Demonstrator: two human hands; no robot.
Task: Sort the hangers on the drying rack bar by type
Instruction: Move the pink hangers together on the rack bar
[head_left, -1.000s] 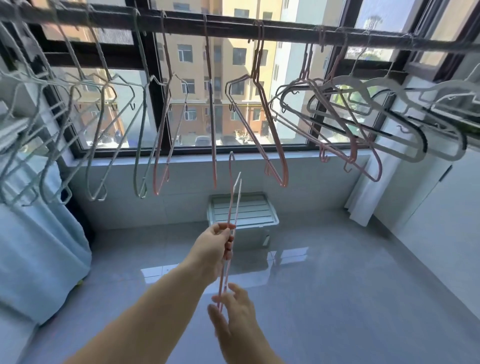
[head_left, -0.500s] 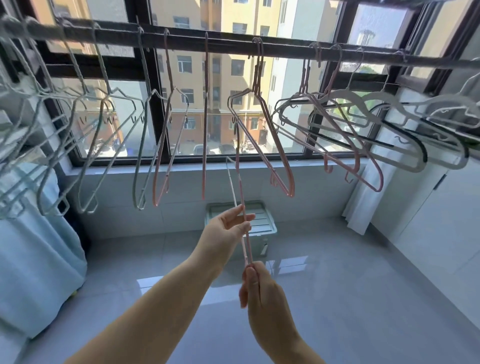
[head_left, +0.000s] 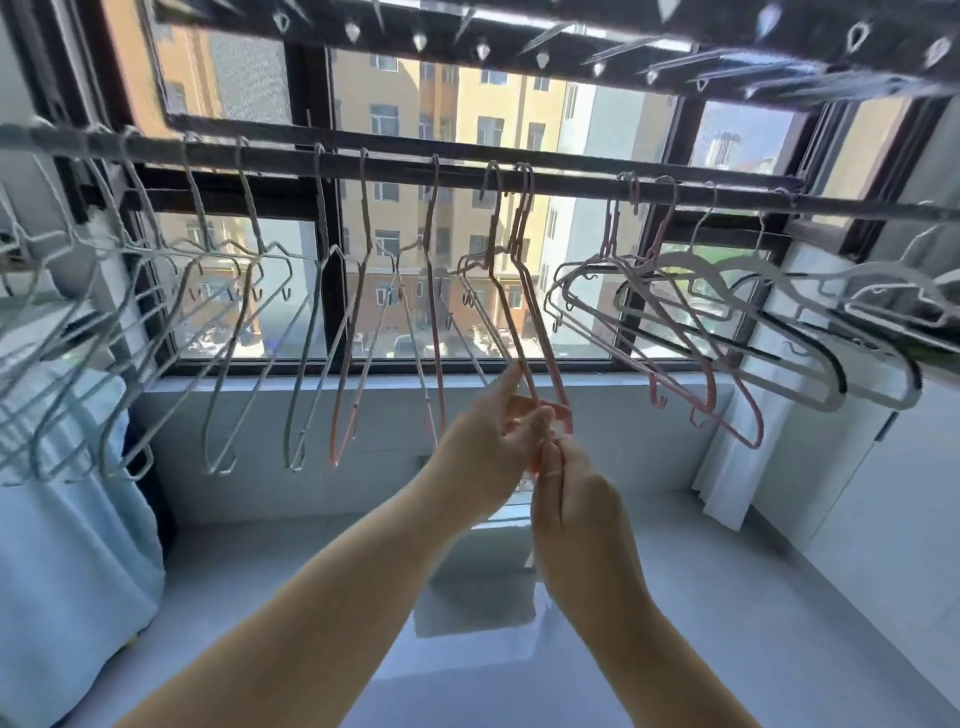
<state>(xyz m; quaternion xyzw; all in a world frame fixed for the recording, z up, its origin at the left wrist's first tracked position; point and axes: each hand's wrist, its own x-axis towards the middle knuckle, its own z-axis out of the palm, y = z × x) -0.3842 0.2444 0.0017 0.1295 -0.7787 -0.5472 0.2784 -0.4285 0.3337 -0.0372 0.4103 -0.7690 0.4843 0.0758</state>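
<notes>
A dark rack bar crosses the window. Several grey wire hangers hang on its left part and pink wire hangers in the middle. Further right hang pink notched hangers, then wide white hangers. One thin pink hanger reaches from the bar down to my hands, its hook at the bar beside two other pink ones. My left hand pinches its lower end between thumb and fingers. Just below, my right hand pinches the bottom corner.
An upper rack with metal clips runs above the bar. A pale blue cloth hangs at the left and a white curtain at the right. Glossy grey floor lies below, with the window ledge behind the hangers.
Both hands have lifted the thin pink hanger from waist height up to the bar, and its hook now sits at the bar. The view has tilted upward.
</notes>
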